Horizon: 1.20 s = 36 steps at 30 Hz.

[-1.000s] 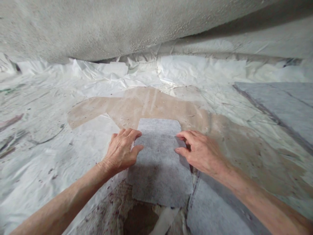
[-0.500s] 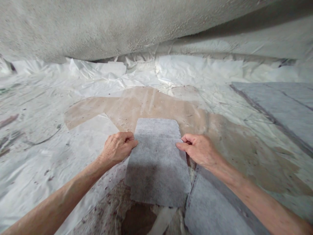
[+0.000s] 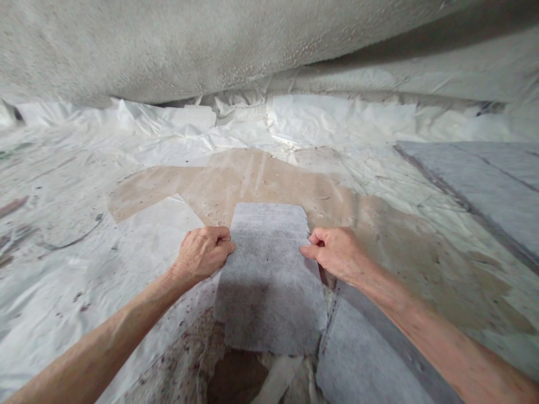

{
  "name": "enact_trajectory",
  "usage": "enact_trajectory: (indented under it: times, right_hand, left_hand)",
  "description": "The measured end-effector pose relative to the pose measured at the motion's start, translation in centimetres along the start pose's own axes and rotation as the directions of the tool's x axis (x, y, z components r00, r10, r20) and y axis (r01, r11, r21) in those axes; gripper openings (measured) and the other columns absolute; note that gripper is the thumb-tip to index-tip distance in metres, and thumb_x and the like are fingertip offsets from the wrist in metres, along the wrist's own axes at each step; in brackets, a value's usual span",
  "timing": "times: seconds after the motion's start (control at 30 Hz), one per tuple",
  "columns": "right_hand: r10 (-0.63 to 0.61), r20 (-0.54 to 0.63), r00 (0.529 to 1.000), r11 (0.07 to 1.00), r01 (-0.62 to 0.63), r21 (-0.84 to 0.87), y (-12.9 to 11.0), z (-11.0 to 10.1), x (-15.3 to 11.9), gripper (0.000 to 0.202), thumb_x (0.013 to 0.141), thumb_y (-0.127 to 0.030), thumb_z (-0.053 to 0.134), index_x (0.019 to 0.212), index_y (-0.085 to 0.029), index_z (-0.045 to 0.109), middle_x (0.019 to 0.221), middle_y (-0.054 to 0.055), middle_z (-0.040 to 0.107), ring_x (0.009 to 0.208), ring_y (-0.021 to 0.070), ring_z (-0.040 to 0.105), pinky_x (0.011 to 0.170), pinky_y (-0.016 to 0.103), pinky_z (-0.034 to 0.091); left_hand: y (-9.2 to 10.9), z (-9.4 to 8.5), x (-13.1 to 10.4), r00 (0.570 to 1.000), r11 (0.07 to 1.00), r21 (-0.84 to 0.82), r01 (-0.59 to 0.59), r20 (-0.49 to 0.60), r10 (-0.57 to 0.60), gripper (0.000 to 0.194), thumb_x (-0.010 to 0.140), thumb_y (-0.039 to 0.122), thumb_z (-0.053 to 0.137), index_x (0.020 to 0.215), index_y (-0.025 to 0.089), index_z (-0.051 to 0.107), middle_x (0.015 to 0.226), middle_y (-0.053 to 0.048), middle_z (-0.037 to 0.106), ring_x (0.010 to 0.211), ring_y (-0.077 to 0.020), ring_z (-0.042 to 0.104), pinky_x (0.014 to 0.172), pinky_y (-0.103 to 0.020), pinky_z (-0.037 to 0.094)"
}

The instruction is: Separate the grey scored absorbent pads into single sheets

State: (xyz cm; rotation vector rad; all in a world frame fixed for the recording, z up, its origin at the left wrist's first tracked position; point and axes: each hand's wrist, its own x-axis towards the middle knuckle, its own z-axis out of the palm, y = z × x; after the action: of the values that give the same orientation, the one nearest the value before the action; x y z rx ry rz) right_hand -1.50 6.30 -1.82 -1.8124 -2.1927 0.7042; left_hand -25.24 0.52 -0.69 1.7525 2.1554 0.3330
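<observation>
A grey felt-like sheet (image 3: pixel 272 286), roughly rectangular with slightly ragged edges, spans the space between my two hands. My left hand (image 3: pixel 205 249) pinches its left edge, fingers curled and thumb on top. On the opposite edge, my right hand (image 3: pixel 334 251) has the sheet between thumb and curled fingers. Faint creases cross the sheet's upper part, and a shadow darkens its middle. The near end lies over a brown-stained area of the floor covering.
Crumpled whitish plastic (image 3: pixel 138 126) covers the floor, with a brown patch (image 3: pixel 273 177) ahead. Another grey piece (image 3: pixel 366 348) lies at the lower right, a larger grey sheet (image 3: pixel 497 185) at the far right. Rough grey material (image 3: pixel 168 50) hangs low across the top.
My right hand and the right edge of the sheet have shifted very slightly left. My left hand is almost still, and both hands keep their pinch.
</observation>
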Motion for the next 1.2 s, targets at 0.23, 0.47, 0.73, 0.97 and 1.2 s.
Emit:
enact_trajectory:
  times: [0.23,0.47,0.73,0.97,1.2]
  right_hand:
    - [-0.007,-0.037,0.999,0.993,0.003,-0.117,-0.7,-0.1,-0.7,0.031,0.085,-0.008,0.084,0.065,-0.019,0.063,0.054,-0.007,0.048,0.057,0.0167,0.053,0.046,0.024,0.027]
    - [-0.016,-0.092,0.996,0.995,0.007,-0.104,-1.0,0.3,-0.9,0.033,0.083,-0.007,0.087,0.064,-0.019,0.063,0.053,-0.006,0.048,0.058,0.0188,0.055,0.045,0.025,0.026]
    - [-0.031,-0.318,0.947,0.991,0.071,0.116,3.3,-1.7,-4.1,0.018,0.08,-0.005,0.074,0.082,-0.019,0.064,0.072,-0.008,0.057,0.07,0.0147,0.057,0.058,0.021,0.039]
    - [0.021,-0.259,0.966,0.985,0.024,0.169,11.4,-5.1,-14.4,0.04,0.075,-0.052,0.05,0.094,-0.019,0.063,0.089,0.001,0.059,0.078,0.0251,0.057,0.066,0.038,0.044]
    - [0.019,-0.13,0.991,0.995,-0.032,-0.095,11.4,-4.4,-15.4,0.053,0.07,-0.015,0.081,0.114,-0.014,0.052,0.107,0.002,0.052,0.097,0.0233,0.05,0.077,0.035,0.043]
  left_hand:
    - [1.6,0.2,-2.3,0.953,0.963,0.266,0.039,-0.301,0.044,0.027,0.079,0.034,0.054,0.101,0.018,0.054,0.097,-0.011,0.061,0.095,-0.0337,0.053,0.076,-0.043,0.036]
    - [3.7,3.7,-5.7,0.787,0.819,0.338,-0.463,-0.267,0.556,0.04,0.088,0.021,0.046,0.127,0.014,0.046,0.131,-0.011,0.053,0.114,-0.0262,0.049,0.093,-0.042,0.043]
    - [3.2,5.4,-6.2,0.775,0.772,0.38,-0.51,-0.186,0.604,0.037,0.092,0.025,0.04,0.128,0.019,0.047,0.132,-0.01,0.052,0.118,-0.0292,0.046,0.091,-0.049,0.046]
    - [3.0,5.8,-6.5,0.76,0.739,0.44,-0.51,-0.173,0.627,0.041,0.093,0.027,0.039,0.132,0.016,0.043,0.136,-0.013,0.047,0.122,-0.0315,0.043,0.094,-0.049,0.043]
    - [2.8,4.9,-5.8,0.804,0.783,0.379,-0.493,-0.147,0.577,0.041,0.093,0.037,0.038,0.129,0.019,0.046,0.132,-0.012,0.051,0.117,-0.033,0.048,0.087,-0.051,0.047]
